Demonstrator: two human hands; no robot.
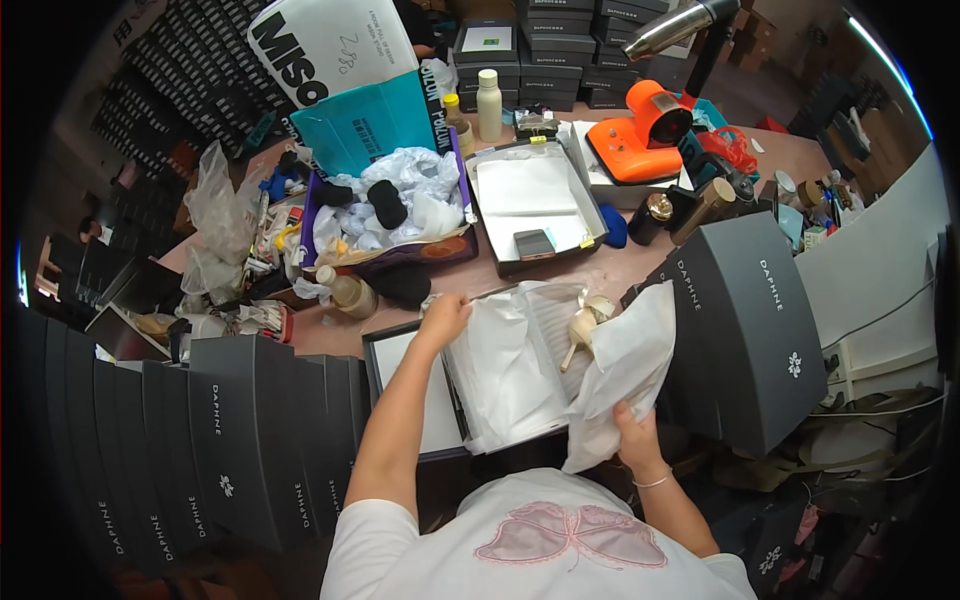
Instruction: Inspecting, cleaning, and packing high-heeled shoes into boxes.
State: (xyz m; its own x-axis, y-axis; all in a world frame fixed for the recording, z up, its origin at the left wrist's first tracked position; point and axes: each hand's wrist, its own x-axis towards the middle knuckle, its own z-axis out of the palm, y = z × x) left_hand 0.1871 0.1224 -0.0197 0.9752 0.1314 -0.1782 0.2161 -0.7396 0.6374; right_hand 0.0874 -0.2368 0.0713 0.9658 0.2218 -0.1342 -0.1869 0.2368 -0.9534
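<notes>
An opened shoe box point(462, 440) lined with white tissue paper point(505, 365) lies in front of me. In its right part a beige high-heeled shoe point(580, 335) rests on its side, partly covered by a raised sheet of tissue point(630, 350). My right hand point(638, 435) is closed on the near edge of that sheet. My left hand point(447, 318) is closed at the far left corner of the box, beside the tissue; what its fingers pinch is hidden. A flat white panel with a dark edge point(410, 400) lies under my left forearm.
Dark grey shoe boxes stand stacked at left point(240, 440) and right point(750, 330). Beyond lie a purple-edged box of crumpled paper point(400, 215), an open box holding a phone point(534, 244), an orange device point(640, 140) and bottles point(348, 292).
</notes>
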